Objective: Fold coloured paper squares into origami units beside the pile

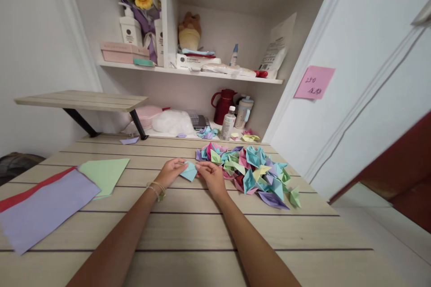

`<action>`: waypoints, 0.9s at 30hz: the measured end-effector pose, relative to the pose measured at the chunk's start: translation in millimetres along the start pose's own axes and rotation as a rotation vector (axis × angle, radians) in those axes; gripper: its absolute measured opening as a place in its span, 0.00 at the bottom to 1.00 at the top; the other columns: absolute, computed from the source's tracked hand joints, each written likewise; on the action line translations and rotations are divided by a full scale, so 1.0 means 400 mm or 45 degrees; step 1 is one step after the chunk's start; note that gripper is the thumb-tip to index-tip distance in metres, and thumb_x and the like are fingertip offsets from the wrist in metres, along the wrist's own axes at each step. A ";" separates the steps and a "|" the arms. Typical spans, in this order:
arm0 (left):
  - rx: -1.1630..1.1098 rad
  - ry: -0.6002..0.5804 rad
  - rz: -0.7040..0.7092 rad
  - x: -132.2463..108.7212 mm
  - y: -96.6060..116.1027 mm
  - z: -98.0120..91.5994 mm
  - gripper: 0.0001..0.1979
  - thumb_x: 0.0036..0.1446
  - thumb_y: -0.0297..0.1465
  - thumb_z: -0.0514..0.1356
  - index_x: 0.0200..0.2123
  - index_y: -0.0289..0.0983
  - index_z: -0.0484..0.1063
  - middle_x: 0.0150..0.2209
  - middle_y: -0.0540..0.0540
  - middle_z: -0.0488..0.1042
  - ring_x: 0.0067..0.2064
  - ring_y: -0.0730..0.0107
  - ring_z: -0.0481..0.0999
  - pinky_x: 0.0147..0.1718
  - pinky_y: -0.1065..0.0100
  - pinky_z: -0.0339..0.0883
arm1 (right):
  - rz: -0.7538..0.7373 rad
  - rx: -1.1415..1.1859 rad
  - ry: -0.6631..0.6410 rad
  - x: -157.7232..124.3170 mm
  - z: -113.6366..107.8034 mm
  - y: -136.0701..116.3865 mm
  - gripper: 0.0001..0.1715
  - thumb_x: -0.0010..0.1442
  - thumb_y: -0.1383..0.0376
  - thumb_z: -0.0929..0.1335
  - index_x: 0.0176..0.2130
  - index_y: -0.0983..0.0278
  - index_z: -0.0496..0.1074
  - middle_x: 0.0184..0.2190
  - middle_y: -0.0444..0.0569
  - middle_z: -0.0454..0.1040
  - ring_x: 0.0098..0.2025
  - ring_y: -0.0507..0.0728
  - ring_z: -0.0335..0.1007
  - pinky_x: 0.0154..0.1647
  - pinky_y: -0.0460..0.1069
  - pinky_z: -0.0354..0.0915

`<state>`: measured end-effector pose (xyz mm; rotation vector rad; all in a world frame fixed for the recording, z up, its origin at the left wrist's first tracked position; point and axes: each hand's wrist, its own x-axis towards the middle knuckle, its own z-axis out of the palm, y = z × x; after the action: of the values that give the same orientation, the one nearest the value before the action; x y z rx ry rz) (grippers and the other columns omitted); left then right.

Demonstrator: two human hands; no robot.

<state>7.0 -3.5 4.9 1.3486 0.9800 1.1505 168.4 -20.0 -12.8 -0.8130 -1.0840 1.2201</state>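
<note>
A small light-blue piece of folded paper [189, 171] is at the centre of the frame, above or on the pale wood-grain tabletop with dark seams [188, 233]; I cannot tell whether it touches the surface. The left hand [171, 172], with thin pale bracelets [156, 190] at its wrist, has its grip pinched together on the paper's left side. The right hand [213, 179] has its grip closed at the paper's right corner, thumb and fingers together. Just right of this hand, a loose heap of multicoloured folded paper pieces [261, 168] spreads across the centre right. At the lower left, a flat lavender paper sheet [50, 210] overlaps a red paper sheet [37, 188], with a pale-green paper sheet [107, 172] beside them. Behind the heap, toward the upper middle, stand a clear plastic bottle with a white cap [228, 126] and a dark-red jug with a handle [224, 107]. A pink square paper note [314, 82] hangs at the upper right.
</note>
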 end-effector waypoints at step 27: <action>0.134 -0.184 -0.013 -0.008 0.004 0.000 0.13 0.40 0.33 0.66 0.29 0.32 0.72 0.22 0.49 0.73 0.25 0.73 0.71 0.29 0.71 0.64 | -0.143 -0.030 0.087 -0.001 -0.003 -0.022 0.21 0.47 0.56 0.70 0.40 0.64 0.70 0.28 0.47 0.74 0.34 0.55 0.69 0.34 0.47 0.64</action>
<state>6.3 -6.7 6.1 1.4875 0.9518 0.9902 172.4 -21.9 -5.2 -0.7955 -1.0754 1.0798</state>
